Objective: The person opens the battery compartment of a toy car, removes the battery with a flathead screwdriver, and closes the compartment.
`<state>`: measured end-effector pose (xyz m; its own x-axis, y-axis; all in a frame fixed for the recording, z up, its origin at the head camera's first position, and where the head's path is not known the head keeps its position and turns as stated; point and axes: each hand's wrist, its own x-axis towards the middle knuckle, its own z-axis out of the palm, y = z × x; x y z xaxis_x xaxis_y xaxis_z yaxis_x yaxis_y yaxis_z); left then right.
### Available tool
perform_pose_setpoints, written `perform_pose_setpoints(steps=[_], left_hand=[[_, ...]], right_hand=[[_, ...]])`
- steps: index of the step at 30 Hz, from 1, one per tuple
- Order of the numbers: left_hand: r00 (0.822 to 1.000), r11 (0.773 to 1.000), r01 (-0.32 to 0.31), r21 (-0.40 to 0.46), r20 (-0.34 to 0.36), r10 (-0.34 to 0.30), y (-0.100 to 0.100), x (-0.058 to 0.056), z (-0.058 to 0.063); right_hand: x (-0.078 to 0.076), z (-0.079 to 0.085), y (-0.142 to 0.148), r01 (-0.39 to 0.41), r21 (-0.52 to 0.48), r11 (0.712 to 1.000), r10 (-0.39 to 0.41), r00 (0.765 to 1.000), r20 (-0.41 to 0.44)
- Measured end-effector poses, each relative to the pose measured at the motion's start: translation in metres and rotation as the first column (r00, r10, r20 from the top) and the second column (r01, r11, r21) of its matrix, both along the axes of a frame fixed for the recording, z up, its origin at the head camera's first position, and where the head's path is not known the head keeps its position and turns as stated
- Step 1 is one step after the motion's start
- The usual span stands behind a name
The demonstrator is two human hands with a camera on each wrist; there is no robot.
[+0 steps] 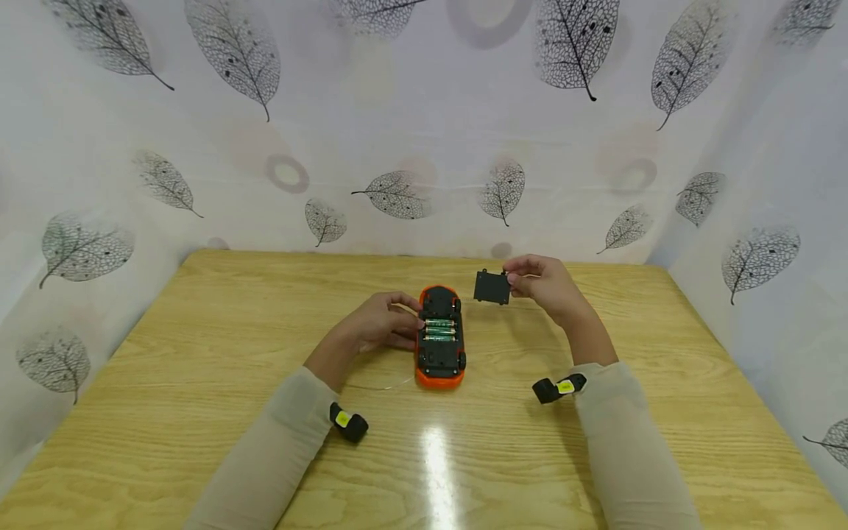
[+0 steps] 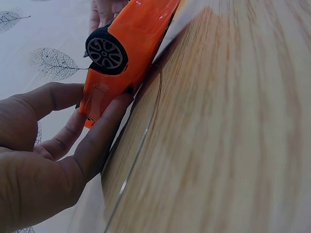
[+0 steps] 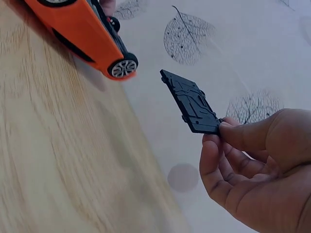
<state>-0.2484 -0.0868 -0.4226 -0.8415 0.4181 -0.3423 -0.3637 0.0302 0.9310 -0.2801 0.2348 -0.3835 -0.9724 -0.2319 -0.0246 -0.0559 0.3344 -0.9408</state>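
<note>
An orange toy car (image 1: 440, 379) lies upside down on the wooden table, its black underside facing up. Green batteries (image 1: 440, 330) sit side by side in its uncovered compartment. My left hand (image 1: 387, 322) holds the car by its left side, with fingers and thumb against the orange body (image 2: 104, 90) in the left wrist view. To the right of the car, my right hand (image 1: 545, 285) pinches a black battery cover (image 1: 492, 287) by one edge, raised over the table. Ridges and small tabs show on the cover (image 3: 191, 104) in the right wrist view.
A thin clear strand (image 2: 127, 179) runs across the table (image 1: 218, 316) beside the car. Behind the table hangs a pale cloth (image 1: 424, 132) with a leaf print, which also covers both sides. Each sleeve carries a small black wrist camera (image 1: 350, 425).
</note>
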Motion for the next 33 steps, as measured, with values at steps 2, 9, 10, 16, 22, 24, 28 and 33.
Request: perform_pose_setpoints(steps=[2,9,10,16,22,24,28,33], left_hand=[[1.0,1.0,-0.002,-0.001,0.003,0.002,0.0,0.0,0.0],[1.0,1.0,-0.001,-0.005,0.001,0.001,0.0,0.0,-0.001],[1.0,1.0,-0.001,-0.004,0.0,0.001,0.0,0.0,0.0],[1.0,1.0,0.001,-0.003,0.001,-0.001,0.0,0.001,0.002],[1.0,1.0,0.006,0.001,0.0,-0.006,0.0,0.001,0.002],[1.0,1.0,0.002,-0.001,0.006,-0.002,0.0,0.0,0.001],[1.0,1.0,-0.004,-0.005,0.014,0.004,0.0,-0.002,0.0],[1.0,1.0,-0.005,-0.011,0.013,0.005,0.0,-0.002,-0.001]], right_hand=[[-0.001,-0.003,0.005,0.013,-0.01,1.0,-0.013,1.0,0.012],[-0.005,-0.016,0.018,0.042,-0.035,0.999,-0.039,0.996,0.076],[-0.005,-0.018,0.019,0.039,-0.027,0.999,-0.037,0.996,0.081],[-0.003,-0.02,0.021,0.019,0.024,1.0,-0.022,0.99,0.14],[-0.004,-0.022,0.022,0.019,0.073,0.997,-0.031,0.986,0.167],[-0.005,-0.024,0.023,0.015,0.091,0.996,-0.03,0.987,0.159],[-0.006,-0.026,0.023,0.009,0.131,0.991,-0.028,0.99,0.141],[-0.007,-0.026,0.024,0.008,0.182,0.983,-0.034,0.99,0.138]])
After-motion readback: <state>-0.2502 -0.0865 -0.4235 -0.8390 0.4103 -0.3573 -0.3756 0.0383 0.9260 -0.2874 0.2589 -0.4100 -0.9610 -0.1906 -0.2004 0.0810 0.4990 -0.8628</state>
